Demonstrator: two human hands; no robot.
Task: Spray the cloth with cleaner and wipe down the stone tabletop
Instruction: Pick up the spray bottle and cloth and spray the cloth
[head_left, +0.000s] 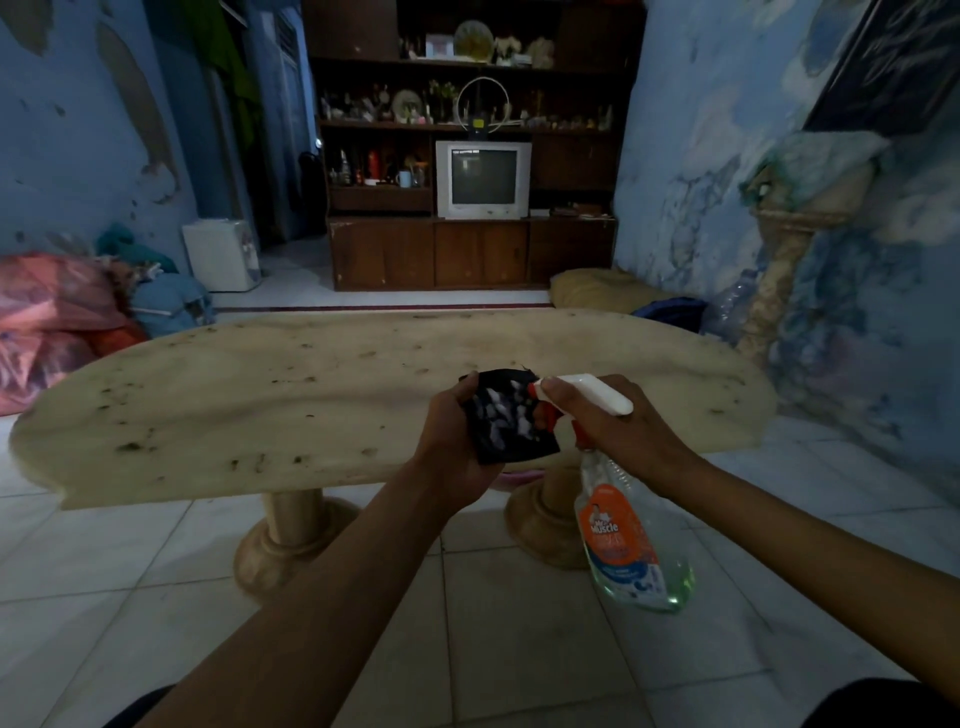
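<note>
White foam is already seen on the dark cloth (511, 423), which is gripped in the curled fingers of the left hand (457, 441) above the near edge of the stone tabletop (260, 395). The spray bottle (618, 525) is clasped by the right hand (605, 421) — nozzle just beside the cloth. Spraying is judged in hand; next — the bottle set aside, the speckled stone wiped.

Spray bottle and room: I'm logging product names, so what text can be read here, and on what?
"Mr Muscle": orange label on the spray bottle held by the right hand.
Small print lower on that label: too blurred to read.
Line of text at the top of the television screen: too small to read.
</note>
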